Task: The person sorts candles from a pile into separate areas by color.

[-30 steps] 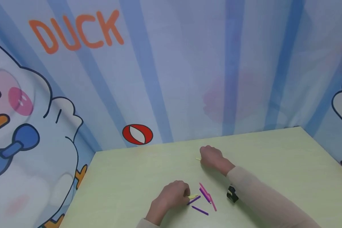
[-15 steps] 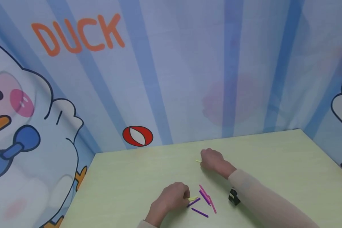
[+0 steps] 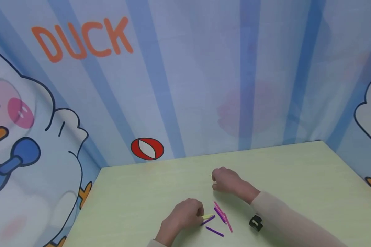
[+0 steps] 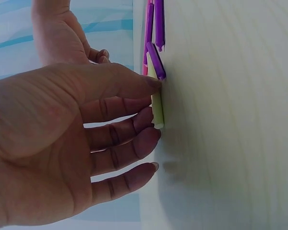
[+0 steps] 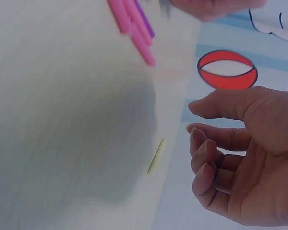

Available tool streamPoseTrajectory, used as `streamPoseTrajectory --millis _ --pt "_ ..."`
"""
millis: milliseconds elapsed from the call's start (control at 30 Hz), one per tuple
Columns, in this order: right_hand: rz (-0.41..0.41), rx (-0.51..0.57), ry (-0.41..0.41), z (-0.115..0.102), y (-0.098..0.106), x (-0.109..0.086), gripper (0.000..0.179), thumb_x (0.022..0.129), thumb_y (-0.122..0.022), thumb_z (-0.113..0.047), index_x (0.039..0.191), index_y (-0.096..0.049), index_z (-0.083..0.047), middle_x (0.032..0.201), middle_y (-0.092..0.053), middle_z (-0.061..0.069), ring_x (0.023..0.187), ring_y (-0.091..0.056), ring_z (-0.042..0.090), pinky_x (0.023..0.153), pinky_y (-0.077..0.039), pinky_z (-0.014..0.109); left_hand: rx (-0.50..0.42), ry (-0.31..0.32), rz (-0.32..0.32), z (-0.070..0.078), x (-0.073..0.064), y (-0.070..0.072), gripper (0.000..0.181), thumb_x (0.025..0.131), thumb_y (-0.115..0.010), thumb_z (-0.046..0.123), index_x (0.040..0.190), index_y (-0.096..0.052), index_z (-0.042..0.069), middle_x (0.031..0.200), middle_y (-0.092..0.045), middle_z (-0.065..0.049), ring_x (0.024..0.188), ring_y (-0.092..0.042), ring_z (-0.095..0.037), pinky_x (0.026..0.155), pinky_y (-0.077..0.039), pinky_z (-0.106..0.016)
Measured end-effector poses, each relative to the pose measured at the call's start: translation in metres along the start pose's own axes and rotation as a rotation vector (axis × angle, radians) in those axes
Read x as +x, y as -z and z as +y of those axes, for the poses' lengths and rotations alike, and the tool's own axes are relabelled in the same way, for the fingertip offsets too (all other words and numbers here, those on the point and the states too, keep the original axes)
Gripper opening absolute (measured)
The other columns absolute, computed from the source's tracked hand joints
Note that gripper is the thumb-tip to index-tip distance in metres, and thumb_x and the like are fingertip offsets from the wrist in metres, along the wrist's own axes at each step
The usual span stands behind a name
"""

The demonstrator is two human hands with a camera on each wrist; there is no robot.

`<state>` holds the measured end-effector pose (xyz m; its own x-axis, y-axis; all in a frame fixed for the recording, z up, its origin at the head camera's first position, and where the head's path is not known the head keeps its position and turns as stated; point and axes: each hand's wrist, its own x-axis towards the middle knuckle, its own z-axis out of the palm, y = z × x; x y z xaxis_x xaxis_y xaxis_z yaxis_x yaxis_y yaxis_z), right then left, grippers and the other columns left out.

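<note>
My left hand (image 3: 185, 214) pinches yellow sticks (image 3: 208, 216) between thumb and fingers, low over the table. In the left wrist view a yellow stick (image 4: 157, 108) runs past the thumb, with a purple stick (image 4: 156, 61) against it. Farther back, my right hand (image 3: 230, 181) hovers with thumb and forefinger apart and the other fingers loosely curled. A single yellow stick (image 5: 156, 156) lies on the table close to it, not touched; in the head view the hand hides most of it. Between the hands lie pink sticks (image 3: 228, 223) and purple sticks (image 3: 214, 231).
A pale yellow-green table (image 3: 148, 192) stretches out to both sides. Behind it stands a blue striped backdrop (image 3: 201, 85) printed with a duck and a red ball (image 3: 147, 149). A small black object (image 3: 256, 223) shows beside the right sleeve (image 3: 290, 216).
My right hand has come slightly back from the lone yellow stick, its fingertips now apart. My left hand stays at the yellow sticks. The head view has shifted a little.
</note>
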<state>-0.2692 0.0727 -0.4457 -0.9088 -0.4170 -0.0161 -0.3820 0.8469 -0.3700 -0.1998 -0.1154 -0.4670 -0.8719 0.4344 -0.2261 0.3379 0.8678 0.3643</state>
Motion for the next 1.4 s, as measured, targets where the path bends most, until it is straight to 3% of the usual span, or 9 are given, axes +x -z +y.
streamPoseTrajectory --millis 100,233,533,767,1100,1400 --pt "-0.005 -0.002 0.027 -0.007 -0.001 -0.008 0.009 0.082 -0.074 -0.007 0.081 -0.066 -0.004 0.074 -0.058 0.002 0.061 -0.046 0.014 0.055 -0.043 0.032 0.007 -0.014 0.01 0.0 -0.001 -0.001 0.009 0.084 -0.078 0.016 0.082 -0.07 0.015 0.073 -0.054 0.01 0.067 -0.049 -0.007 0.065 -0.045 -0.025" --pt "-0.005 -0.004 0.032 -0.012 -0.003 -0.017 0.015 0.083 -0.076 -0.008 0.094 -0.07 -0.001 0.089 -0.067 0.009 0.069 -0.055 0.017 0.065 -0.053 0.039 0.01 -0.031 0.021 -0.001 -0.002 -0.001 0.008 0.084 -0.078 0.015 0.082 -0.07 0.015 0.072 -0.054 0.011 0.066 -0.049 -0.006 0.064 -0.045 -0.024" --pt "-0.036 0.042 0.021 -0.018 -0.003 -0.035 0.017 0.084 -0.077 -0.011 0.097 -0.071 -0.003 0.092 -0.069 0.009 0.068 -0.056 0.017 0.064 -0.052 0.037 -0.002 -0.04 0.018 0.0 -0.003 0.002 0.006 0.083 -0.077 0.015 0.083 -0.071 0.014 0.073 -0.055 0.011 0.067 -0.049 -0.006 0.065 -0.046 -0.025" --pt "-0.048 0.019 0.019 -0.017 -0.008 -0.045 0.017 0.082 -0.079 -0.012 0.096 -0.073 -0.004 0.091 -0.067 0.007 0.08 -0.061 0.021 0.07 -0.054 0.04 -0.024 -0.022 -0.009 0.0 -0.002 0.0 0.008 0.084 -0.078 0.016 0.084 -0.071 0.015 0.073 -0.056 0.01 0.067 -0.05 -0.006 0.065 -0.046 -0.024" --pt "-0.043 0.057 0.077 -0.02 -0.013 -0.058 0.006 0.082 -0.075 -0.009 0.087 -0.072 -0.006 0.077 -0.059 -0.001 0.063 -0.05 0.014 0.056 -0.047 0.034 -0.024 -0.032 0.016 0.0 -0.003 0.002 0.007 0.083 -0.077 0.014 0.082 -0.07 0.014 0.072 -0.055 0.011 0.065 -0.049 -0.006 0.063 -0.044 -0.025" --pt "-0.065 0.085 0.111 -0.02 -0.015 -0.066 0.009 0.08 -0.078 -0.007 0.085 -0.071 -0.008 0.077 -0.06 -0.003 0.063 -0.052 0.01 0.057 -0.048 0.029 -0.023 -0.049 0.021 -0.001 -0.002 0.001 0.006 0.083 -0.077 0.014 0.083 -0.07 0.014 0.072 -0.056 0.011 0.064 -0.05 -0.005 0.062 -0.044 -0.024"
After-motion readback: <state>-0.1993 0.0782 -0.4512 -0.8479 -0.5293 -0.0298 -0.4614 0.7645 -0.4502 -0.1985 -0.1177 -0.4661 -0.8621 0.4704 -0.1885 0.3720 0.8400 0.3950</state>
